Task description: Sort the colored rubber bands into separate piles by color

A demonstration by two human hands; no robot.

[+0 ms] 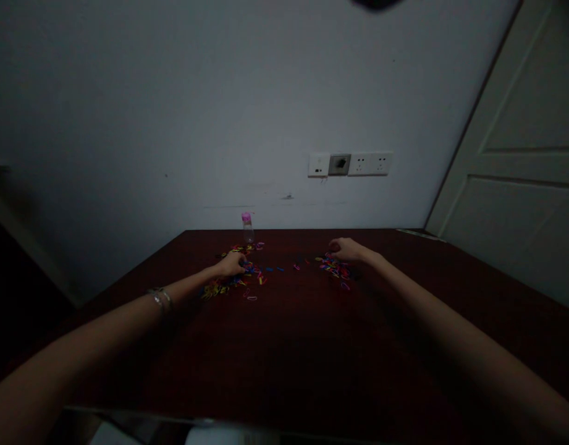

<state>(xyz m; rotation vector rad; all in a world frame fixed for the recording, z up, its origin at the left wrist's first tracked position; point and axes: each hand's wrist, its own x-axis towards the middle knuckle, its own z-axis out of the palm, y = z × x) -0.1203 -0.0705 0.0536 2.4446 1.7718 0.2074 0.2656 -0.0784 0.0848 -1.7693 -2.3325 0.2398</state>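
Note:
On the dark red table [284, 346], small colourful loops lie in two heaps; whether they are rubber bands or paper clips is hard to tell in the dim light. My left hand [229, 264] rests on the left heap of loops [215, 289], fingers bent down and drawn together among the pieces. Over the far edge of the right heap of loops [336, 267] is my right hand [348, 249], its fingers curled in toward the thumb. Anything pinched in either hand is too small to make out. A clear bottle with a pink cap [248, 230] stands upright behind the left heap.
Several stray loops [280, 269] are scattered between the heaps, and a pale one [251, 298] lies nearer me. The table's back edge meets a white wall [247, 123] carrying sockets [370, 164]. At the right is a panelled door [520, 167].

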